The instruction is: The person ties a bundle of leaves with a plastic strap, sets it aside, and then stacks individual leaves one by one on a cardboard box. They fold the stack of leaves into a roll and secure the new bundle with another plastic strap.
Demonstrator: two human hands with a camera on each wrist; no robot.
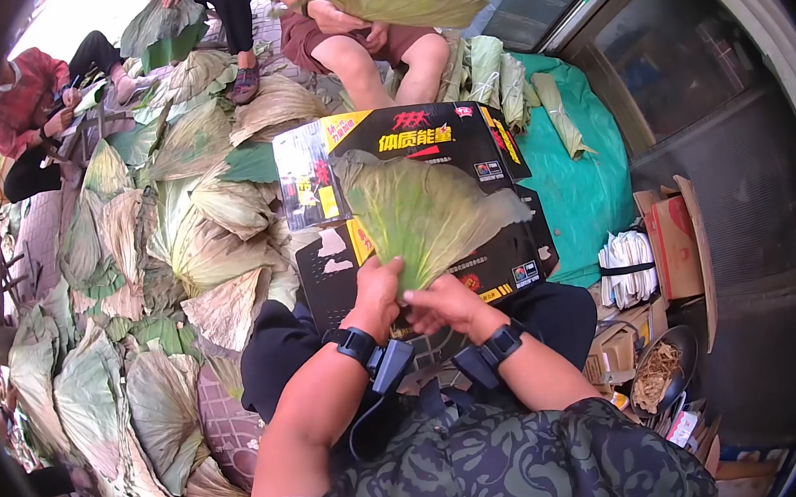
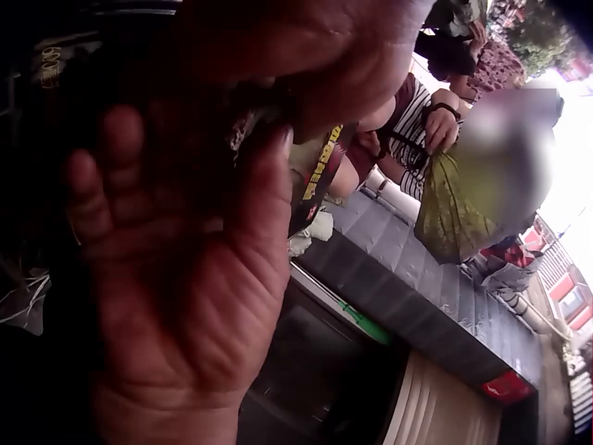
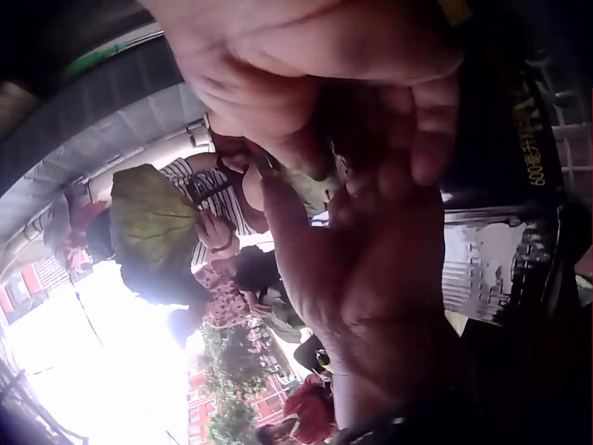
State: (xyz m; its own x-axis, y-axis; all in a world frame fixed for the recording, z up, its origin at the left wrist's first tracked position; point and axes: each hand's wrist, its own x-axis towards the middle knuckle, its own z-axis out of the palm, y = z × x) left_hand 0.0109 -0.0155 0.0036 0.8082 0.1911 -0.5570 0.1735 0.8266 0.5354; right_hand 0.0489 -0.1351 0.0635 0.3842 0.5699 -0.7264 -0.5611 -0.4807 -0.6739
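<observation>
A half-dried lotus leaf, greenish-brown and fanned out, lies over a black printed cardboard box in front of my lap. Its narrow base points towards me, and my left hand grips it there from the left. Beside it, my right hand pinches the same base, thumb on the leaf's edge. Both wrist views show the two hands close together; the right hand's palm appears in the left wrist view and the left hand in the right wrist view. The leaf base is mostly hidden between the fingers.
Dried lotus leaves cover the paving on my left. Facing me, a seated person holds another leaf. To the right lie a green tarp with wrapped leaf bundles, a tied white stack and a dark pan.
</observation>
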